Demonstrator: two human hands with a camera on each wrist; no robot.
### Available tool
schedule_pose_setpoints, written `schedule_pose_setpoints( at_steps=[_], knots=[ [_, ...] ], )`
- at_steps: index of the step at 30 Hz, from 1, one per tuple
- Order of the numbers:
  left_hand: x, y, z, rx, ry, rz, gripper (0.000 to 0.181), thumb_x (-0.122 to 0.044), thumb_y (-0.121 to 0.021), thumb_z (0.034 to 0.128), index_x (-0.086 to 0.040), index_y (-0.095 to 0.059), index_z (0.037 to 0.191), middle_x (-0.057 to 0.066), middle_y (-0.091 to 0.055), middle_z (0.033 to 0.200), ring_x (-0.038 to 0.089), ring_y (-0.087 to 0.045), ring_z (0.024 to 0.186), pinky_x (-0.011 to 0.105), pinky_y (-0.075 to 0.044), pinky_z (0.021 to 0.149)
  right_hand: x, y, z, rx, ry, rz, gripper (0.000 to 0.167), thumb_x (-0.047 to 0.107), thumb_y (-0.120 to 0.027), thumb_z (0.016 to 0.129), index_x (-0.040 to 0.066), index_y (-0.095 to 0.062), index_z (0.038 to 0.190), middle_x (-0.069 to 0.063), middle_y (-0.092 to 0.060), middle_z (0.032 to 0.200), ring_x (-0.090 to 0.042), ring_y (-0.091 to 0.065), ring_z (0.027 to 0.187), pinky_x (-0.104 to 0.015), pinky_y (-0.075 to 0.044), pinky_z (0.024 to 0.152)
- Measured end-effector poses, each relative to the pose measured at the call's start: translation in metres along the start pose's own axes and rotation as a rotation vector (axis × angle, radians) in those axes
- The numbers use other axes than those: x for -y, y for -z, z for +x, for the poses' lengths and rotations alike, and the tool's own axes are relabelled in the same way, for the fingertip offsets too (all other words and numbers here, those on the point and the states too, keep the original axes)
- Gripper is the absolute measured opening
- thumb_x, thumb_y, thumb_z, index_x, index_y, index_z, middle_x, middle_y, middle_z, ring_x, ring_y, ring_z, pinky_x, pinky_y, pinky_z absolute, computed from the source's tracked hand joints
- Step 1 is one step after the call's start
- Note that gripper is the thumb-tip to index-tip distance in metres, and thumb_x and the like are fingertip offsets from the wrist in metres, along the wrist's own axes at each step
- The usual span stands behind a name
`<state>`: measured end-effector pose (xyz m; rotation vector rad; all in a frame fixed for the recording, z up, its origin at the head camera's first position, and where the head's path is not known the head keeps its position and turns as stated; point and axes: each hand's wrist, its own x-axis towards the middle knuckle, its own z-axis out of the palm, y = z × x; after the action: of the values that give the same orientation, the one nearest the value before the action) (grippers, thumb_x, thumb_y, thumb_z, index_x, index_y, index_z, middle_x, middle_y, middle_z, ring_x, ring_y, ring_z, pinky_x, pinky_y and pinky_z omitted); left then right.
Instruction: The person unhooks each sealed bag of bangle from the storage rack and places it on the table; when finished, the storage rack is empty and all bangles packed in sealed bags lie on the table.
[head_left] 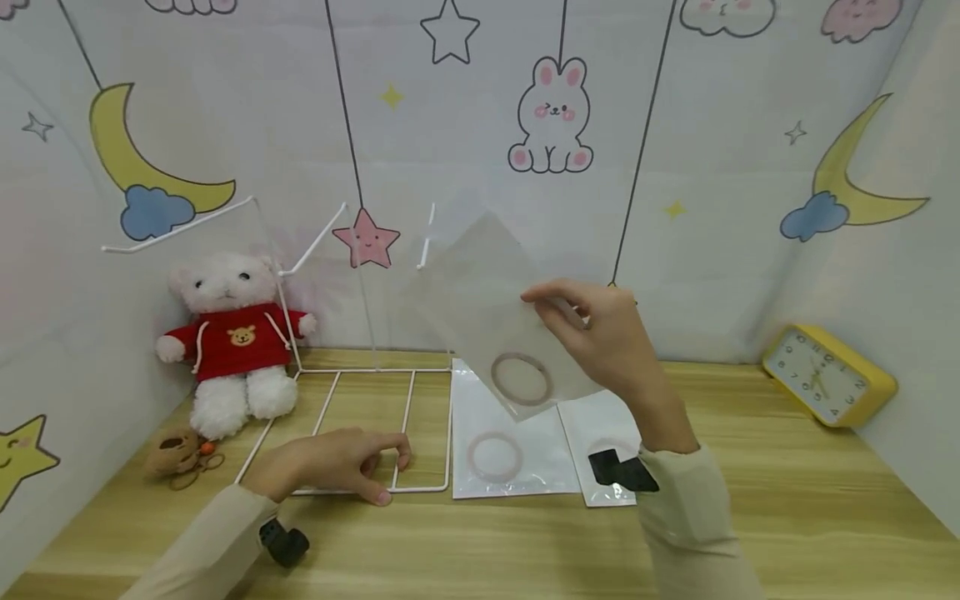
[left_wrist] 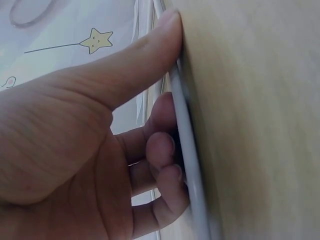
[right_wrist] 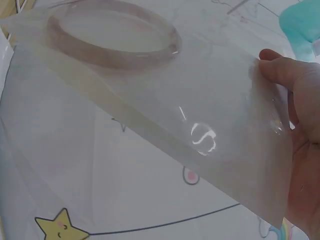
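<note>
Between thumb and fingers, my right hand (head_left: 600,333) pinches the edge of a translucent plastic bag (head_left: 480,283) raised above the table. A pinkish-brown bangle (head_left: 521,379) lies in the bag's lower corner; the right wrist view shows this bangle (right_wrist: 115,37) close up. My left hand (head_left: 341,462) is low at the front bar of a white wire rack (head_left: 448,433). In the left wrist view, the thumb and curled fingers hold the white bar (left_wrist: 187,140). On the table, beside the rack, lies a white-backed bag (head_left: 517,417) with a pale pink bangle (head_left: 495,457).
Another bag (head_left: 596,417) lies partly behind my right wrist. At left, a white plush bear (head_left: 240,333) in a red hoodie stands behind a small brown plush keyring (head_left: 174,454). A yellow clock (head_left: 828,375) stands at right. Several rack wires (head_left: 180,227) rise upward.
</note>
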<state>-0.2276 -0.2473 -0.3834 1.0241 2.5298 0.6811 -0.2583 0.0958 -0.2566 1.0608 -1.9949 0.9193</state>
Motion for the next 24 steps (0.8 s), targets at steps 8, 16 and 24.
schedule_pose_setpoints(
  at_steps=[8, 16, 24],
  knots=[
    [0.002, -0.001, -0.001, -0.016, -0.005, 0.021, 0.033, -0.033, -0.078, 0.0865, -0.024, -0.053, 0.106, -0.013, -0.046, 0.061, 0.001, -0.043, 0.056, 0.023, -0.036, 0.056, 0.013, 0.009, 0.003, -0.017, 0.023, 0.013, 0.016, 0.001, -0.072, 0.090, 0.011, -0.079, 0.100, 0.006, -0.075, 0.095, -0.006, -0.063, 0.078, -0.022, -0.045, 0.068],
    [0.004, -0.002, -0.001, -0.017, -0.012, 0.026, 0.033, -0.034, -0.078, 0.0865, -0.024, -0.053, 0.106, -0.013, -0.046, 0.061, 0.000, -0.043, 0.056, 0.023, -0.036, 0.057, 0.019, 0.013, 0.003, -0.029, 0.067, 0.018, 0.016, -0.001, -0.073, 0.088, 0.010, -0.079, 0.100, 0.005, -0.075, 0.095, -0.006, -0.066, 0.081, -0.018, -0.048, 0.073],
    [0.001, -0.002, 0.000, 0.000, 0.013, 0.011, 0.032, -0.036, -0.076, 0.0873, -0.024, -0.055, 0.108, -0.015, -0.045, 0.061, 0.000, -0.041, 0.055, 0.022, -0.035, 0.056, 0.022, 0.023, 0.000, -0.033, 0.086, 0.037, 0.019, -0.003, -0.074, 0.087, 0.010, -0.078, 0.101, 0.005, -0.075, 0.096, -0.005, -0.066, 0.082, -0.018, -0.048, 0.075]
  ],
)
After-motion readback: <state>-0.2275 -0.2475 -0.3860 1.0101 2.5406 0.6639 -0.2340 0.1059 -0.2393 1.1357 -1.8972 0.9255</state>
